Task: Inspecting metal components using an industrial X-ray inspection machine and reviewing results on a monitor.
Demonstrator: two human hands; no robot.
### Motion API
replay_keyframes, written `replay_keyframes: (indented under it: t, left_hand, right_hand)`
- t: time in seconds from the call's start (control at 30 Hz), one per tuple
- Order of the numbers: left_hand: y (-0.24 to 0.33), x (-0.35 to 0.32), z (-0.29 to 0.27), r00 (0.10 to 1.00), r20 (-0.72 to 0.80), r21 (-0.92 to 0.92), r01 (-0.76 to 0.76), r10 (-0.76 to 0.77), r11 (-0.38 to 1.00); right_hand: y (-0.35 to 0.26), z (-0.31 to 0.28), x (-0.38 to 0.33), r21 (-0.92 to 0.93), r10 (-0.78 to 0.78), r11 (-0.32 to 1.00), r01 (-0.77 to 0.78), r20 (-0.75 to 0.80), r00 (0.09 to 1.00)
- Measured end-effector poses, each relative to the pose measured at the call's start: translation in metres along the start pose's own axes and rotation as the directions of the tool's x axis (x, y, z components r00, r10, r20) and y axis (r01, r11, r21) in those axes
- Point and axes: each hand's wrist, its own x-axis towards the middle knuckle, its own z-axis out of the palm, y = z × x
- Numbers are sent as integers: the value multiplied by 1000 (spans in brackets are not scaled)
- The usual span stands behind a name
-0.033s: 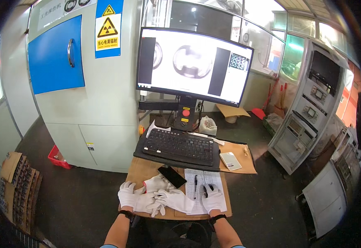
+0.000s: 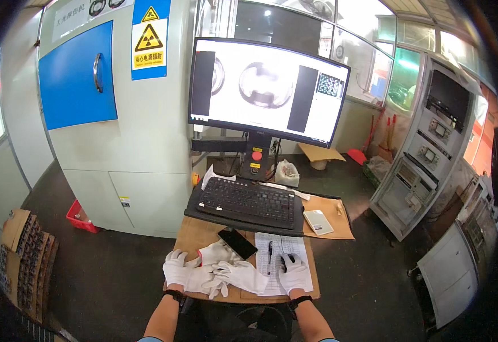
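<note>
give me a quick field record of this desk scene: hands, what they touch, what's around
left hand: gloved left hand resting on loose white gloves
right hand: gloved right hand flat on the paper form, on something dark I cannot identify
pen: black pen lying on the form
phone: dark phone between gloves and keyboard
screen: monitor showing a grey scan image
surface: small wooden desk
</note>
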Motion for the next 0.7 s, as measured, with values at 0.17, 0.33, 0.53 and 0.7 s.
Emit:
replay_keyframes:
  t: [0.17, 0.33, 0.53, 0.7]
  left_hand:
    - [3, -1, 3, 1000, -28, 19, -6, 6, 1000]
    - [0, -1, 3, 1000, -19, 8, 17, -17, 1000]
    - [9, 2, -3, 999, 7, 15, 37, -37, 999]
    - [7, 2, -4, 998, 25, 14, 53, -54, 998]
  right_hand:
    - [0, -2, -1, -14, -3, 1000, 3, -13, 1000]
    - [-5, -7, 1, -28, -11, 1000, 10, -31, 999]
    - [-9, -13, -2, -40, -12, 999, 10, -58, 998]
    - [-10, -12, -1, -38, -23, 999, 20, -72, 997]
